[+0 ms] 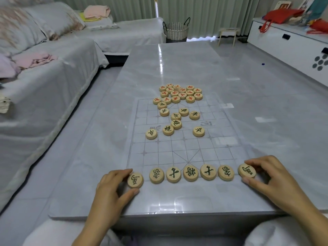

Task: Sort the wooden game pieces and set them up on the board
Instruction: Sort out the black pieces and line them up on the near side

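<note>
Head view, one moment. The board point(184, 144) lies flat on the table point(177, 59), its long axis running away from the person.

- Left hand point(113, 189): forefinger and thumb pinch the left disc point(135, 180), just off the board's near left corner.
- Right hand point(266, 174): fingertips and thumb pinch the right disc point(246, 170), at the board's near right corner.
- Both discs lie flat, black face up. As rounds they have no long axis of their own. Which way the characters point is not clearly legible, and they appear turned from the viewer.
- Row point(190, 173): five black discs between the hands on the board's near edge, the line running left to right.
- Loose black pieces point(176, 124) sit about the board's middle, and the red pile point(179, 93) sits at its far edge.

Judgement: the near rank is being completed. Each held disc lies outboard of the row, so the seating move runs inward along the row line. The left disc stands further from its neighbour. Each hand is nearest its own end.
</note>
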The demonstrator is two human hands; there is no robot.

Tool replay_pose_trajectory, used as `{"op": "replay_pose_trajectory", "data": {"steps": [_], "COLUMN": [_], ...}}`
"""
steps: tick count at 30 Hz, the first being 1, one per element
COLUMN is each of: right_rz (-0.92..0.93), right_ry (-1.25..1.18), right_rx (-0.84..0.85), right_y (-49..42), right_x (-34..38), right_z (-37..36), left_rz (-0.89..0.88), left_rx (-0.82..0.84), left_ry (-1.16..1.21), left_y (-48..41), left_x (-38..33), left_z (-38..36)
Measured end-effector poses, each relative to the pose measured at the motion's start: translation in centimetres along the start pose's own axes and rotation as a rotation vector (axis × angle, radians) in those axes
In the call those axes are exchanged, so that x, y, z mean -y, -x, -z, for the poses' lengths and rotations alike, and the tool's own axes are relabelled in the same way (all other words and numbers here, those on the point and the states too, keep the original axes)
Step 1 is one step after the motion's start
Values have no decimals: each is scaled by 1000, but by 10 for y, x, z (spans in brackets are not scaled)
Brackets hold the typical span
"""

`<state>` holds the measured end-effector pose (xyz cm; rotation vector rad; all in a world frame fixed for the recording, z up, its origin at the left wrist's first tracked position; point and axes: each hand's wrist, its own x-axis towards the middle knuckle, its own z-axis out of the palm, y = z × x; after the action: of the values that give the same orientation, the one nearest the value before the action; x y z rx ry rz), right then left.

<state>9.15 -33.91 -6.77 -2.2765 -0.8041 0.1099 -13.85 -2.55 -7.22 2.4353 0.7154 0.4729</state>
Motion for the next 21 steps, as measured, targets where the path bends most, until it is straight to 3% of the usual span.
{"op": "replay_pose_trajectory", "data": {"steps": [6,21], "right_rz": [51,40], "right_ry": [-9,39], "right_rx": [58,-7], "right_y": [4,0], "right_x": [1,-4], "right_z": [2,-4], "left_rz": [-1,0], "left_rx": [-20,-38], "left_ry": [2,26], "left_y": [-8,-5], "left_x": [-7,-7], "left_z": [-7,-12]}}
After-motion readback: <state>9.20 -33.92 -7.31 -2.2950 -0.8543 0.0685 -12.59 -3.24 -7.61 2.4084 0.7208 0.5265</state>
